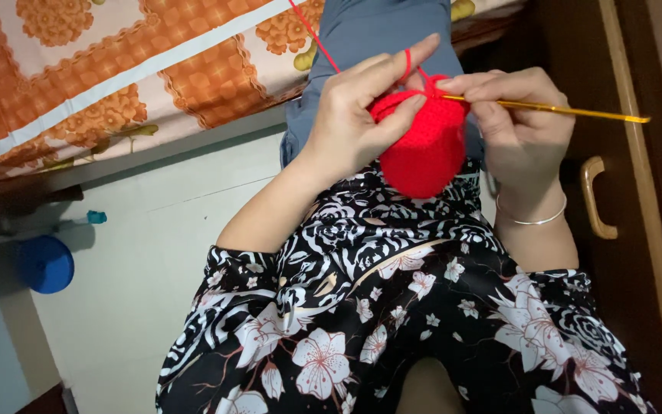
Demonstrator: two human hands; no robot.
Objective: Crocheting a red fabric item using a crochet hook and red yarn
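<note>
Landmark: the red crochet piece [423, 146], a small cup-shaped work held above the lap, in front of the floral black-and-white garment [392, 307].

Key relation: the gold crochet hook [545, 109] lies almost level, long axis running left-right. Its working tip is at the top rim of the crochet piece; its tail sticks out well to the right of it, toward the wooden cabinet door [630, 230]. So the hook enters the piece from the right side, at the upper edge.

Right hand [519, 130]: just right of the piece, grip clenched on the hook shaft close to the tip, thumb and forefinger pinching, knuckles up. Wrist has a thin silver bangle [534, 218], below and right of the piece.

Left hand [362, 115]: touching the piece on its left side, grip pinching the rim between thumb and middle fingers. Index finger raised above the piece with red yarn [406, 63] looped over it; the strand runs up and left away from the piece toward the top edge of the view.

Both hands are about equally near the piece; the left one carries it, the right one touches it only through the hook tip.

Far left of the piece: bed with orange patterned sheet [78, 84], pale floor [147, 253] below it, a blue round object [46, 264] at the lower left, too blurred to name.
</note>
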